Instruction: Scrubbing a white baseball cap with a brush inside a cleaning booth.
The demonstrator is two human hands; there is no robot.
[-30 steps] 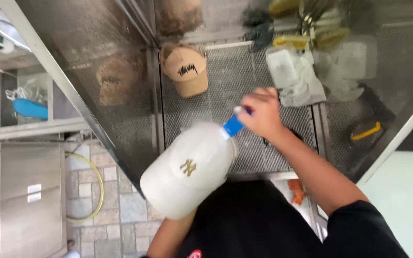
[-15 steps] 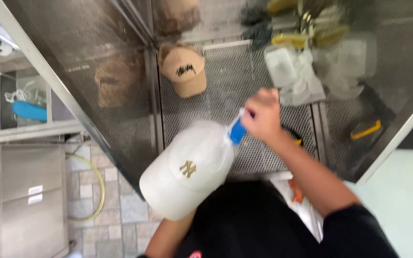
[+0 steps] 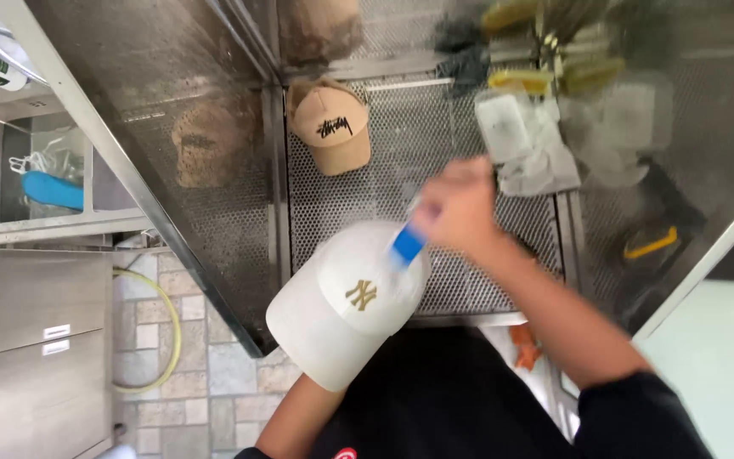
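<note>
White fabric fills the middle of our view: a white cap (image 3: pixel 346 306) held up over the front edge of a perforated metal sink (image 3: pixel 435 170). Our left forearm comes up from below, and the left hand itself is hidden under the cap, so we cannot tell how its fingers sit; it seems to prop the cap from inside. Our right hand (image 3: pixel 460 208) is blurred, closed around a blue-handled brush (image 3: pixel 407 242) whose tip meets the cap's crown near the brim side. We judge the step in hand to be scrubbing the cap's top; the next stroke calls for steady support underneath and firm, short passes over the panel being worked. Our right arm reaches in from the lower right, elbow bent, wrist angled down toward the cap. Behind, a tan cap (image 3: pixel 333 127) lies flat on the sink's mesh, well apart from ours. A pale plastic container (image 3: pixel 503 127) and a yellow-handled tool (image 3: pixel 652 244) sit farther right.
</note>
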